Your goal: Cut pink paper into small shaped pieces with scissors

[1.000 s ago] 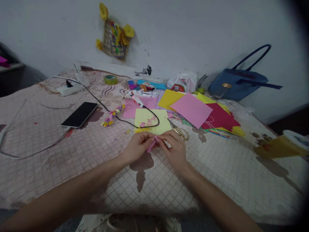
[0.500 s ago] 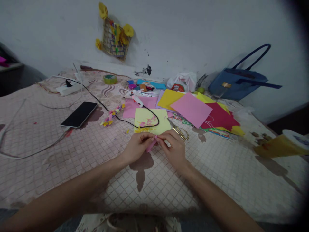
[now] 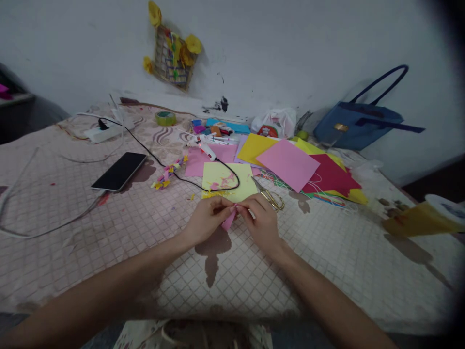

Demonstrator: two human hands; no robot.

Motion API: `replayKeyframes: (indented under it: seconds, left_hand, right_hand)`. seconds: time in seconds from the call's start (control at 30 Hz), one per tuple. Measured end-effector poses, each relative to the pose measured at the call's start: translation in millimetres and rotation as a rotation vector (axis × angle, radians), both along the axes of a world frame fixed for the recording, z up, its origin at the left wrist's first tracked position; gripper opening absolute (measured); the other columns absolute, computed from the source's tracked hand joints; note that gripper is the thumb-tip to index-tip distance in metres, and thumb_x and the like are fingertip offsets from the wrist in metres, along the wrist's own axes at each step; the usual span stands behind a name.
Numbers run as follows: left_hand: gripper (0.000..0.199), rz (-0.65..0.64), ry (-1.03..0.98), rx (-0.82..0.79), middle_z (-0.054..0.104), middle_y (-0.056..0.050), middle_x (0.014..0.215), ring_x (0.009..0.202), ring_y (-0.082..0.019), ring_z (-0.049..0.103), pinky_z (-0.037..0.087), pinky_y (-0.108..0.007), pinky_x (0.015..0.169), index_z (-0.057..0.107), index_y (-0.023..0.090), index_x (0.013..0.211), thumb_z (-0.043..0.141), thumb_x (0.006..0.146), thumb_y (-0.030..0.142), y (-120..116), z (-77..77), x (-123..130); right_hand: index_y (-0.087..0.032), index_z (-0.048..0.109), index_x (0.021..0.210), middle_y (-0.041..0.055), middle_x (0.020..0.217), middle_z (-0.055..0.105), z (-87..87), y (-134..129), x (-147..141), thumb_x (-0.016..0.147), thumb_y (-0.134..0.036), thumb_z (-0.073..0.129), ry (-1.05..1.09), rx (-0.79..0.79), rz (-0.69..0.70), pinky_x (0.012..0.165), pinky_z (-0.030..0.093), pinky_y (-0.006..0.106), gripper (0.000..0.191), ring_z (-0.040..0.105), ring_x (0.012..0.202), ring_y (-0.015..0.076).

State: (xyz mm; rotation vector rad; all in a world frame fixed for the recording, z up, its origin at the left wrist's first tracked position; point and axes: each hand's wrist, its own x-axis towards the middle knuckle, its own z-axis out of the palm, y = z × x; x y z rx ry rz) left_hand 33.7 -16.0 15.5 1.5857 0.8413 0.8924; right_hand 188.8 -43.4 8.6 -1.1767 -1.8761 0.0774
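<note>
At the left, the phone (image 3: pixel 119 172) lies where it lay a second ago, and the cluster of coloured paper bits (image 3: pixel 170 174) beyond it is likewise unchanged. The left hand (image 3: pixel 203 219) pinches the pink paper strip (image 3: pixel 228 221) between thumb and fingers; the strip is in front of the pale yellow sheet (image 3: pixel 247 183), its free end now hanging more steeply, where earlier it slanted further left. The right hand (image 3: pixel 262 220) grips the strip's upper end with its fingertips, close beside the left thumb. The scissors (image 3: pixel 271 198) just beyond it, the pink sheet (image 3: pixel 288 165) and the blue bag (image 3: pixel 358 127) have all stayed put
</note>
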Motion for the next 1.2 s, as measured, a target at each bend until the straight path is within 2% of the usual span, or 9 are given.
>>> replayKeyframes:
  seconds: [0.17, 0.33, 0.57, 0.9, 1.2]
  left_hand:
    - [0.017, -0.031, -0.189, -0.124, 0.059, -0.002, 0.074, 0.068, -0.012, 0.058, 0.045, -0.025, 0.066, 0.048, 0.014, 0.084, 0.056, 0.074, 0.025, 0.9, -4.4, 2.5]
    - [0.021, -0.068, -0.296, -0.252, 0.059, -0.002, 0.077, 0.069, -0.011, 0.058, 0.048, -0.028, 0.068, 0.047, 0.014, 0.088, 0.057, 0.074, 0.027, 0.7, -6.0, 3.7]
    - [0.022, -0.062, -0.174, -0.265, 0.060, -0.004, 0.075, 0.067, -0.011, 0.059, 0.047, -0.025, 0.063, 0.051, 0.012, 0.081, 0.056, 0.075, 0.032, 1.9, -7.7, 0.9]
    - [0.021, -0.019, -0.226, -0.371, 0.061, -0.002, 0.069, 0.059, -0.009, 0.058, 0.045, -0.022, 0.059, 0.052, 0.013, 0.075, 0.061, 0.071, 0.031, 1.3, 0.2, 2.9]
    - [0.024, -0.048, -0.235, -0.457, 0.063, -0.003, 0.073, 0.061, -0.010, 0.060, 0.047, -0.024, 0.062, 0.053, 0.012, 0.079, 0.062, 0.069, 0.032, 1.3, -2.2, 1.9]
  right_hand:
    - [-0.019, 0.056, 0.076, 0.0033, 0.075, 0.053, 4.9, -1.9, -1.9, 0.082, -0.017, 0.048, 0.083, -0.059, 0.012, 0.065, 0.042, 0.031, 0.010, 0.051, 0.073, 0.0159]
    - [-0.019, 0.054, 0.073, 0.0019, 0.074, 0.052, 9.4, -3.9, -3.8, 0.081, -0.016, 0.047, 0.183, -0.131, 0.019, 0.064, 0.041, 0.028, 0.011, 0.051, 0.072, 0.0146]
    - [-0.018, 0.055, 0.069, 0.0009, 0.070, 0.052, 9.9, -2.5, -4.6, 0.079, -0.016, 0.051, 0.263, -0.207, 0.047, 0.061, 0.040, 0.026, 0.011, 0.050, 0.068, 0.0135]
    - [-0.017, 0.056, 0.074, 0.0017, 0.070, 0.055, 4.8, 0.5, 1.1, 0.083, -0.028, 0.045, 0.462, -0.463, 0.136, 0.060, 0.041, 0.026, 0.018, 0.051, 0.065, 0.0135]
    - [-0.017, 0.057, 0.070, 0.0012, 0.068, 0.054, 4.0, -1.3, -3.1, 0.079, -0.023, 0.050, 0.426, -0.371, 0.038, 0.059, 0.040, 0.025, 0.013, 0.050, 0.064, 0.0133]
